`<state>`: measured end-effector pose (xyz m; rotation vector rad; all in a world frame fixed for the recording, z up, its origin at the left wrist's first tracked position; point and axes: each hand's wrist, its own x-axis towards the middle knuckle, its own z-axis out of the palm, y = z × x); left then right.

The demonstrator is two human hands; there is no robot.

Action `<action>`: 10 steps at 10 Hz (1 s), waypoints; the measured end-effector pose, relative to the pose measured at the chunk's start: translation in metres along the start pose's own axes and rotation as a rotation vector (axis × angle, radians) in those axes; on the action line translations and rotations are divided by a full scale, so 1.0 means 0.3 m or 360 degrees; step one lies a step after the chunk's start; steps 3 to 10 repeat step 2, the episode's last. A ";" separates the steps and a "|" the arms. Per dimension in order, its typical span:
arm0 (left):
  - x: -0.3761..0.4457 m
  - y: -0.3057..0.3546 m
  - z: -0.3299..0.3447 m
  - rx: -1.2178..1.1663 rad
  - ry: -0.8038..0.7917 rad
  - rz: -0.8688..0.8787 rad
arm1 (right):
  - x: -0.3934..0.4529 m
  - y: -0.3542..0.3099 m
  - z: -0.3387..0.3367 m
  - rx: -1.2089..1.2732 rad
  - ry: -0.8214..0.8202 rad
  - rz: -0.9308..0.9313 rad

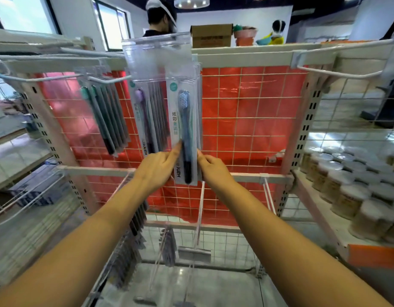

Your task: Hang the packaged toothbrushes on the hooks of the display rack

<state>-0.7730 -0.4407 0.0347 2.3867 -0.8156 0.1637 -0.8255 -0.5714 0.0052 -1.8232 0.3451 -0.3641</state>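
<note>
A blue packaged toothbrush (184, 138), foremost in the middle bunch on the display rack (253, 56), is being pinched at its lower end between the left hand (157, 168) and the right hand (211, 168), probably to steady it on its hook. Three hanging bunches are being shown along the top row; individual packs cannot be counted.
</note>
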 end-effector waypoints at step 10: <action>-0.073 -0.088 0.014 0.0465 -0.0253 0.0131 | -0.089 0.042 0.056 -0.0201 0.0070 0.0325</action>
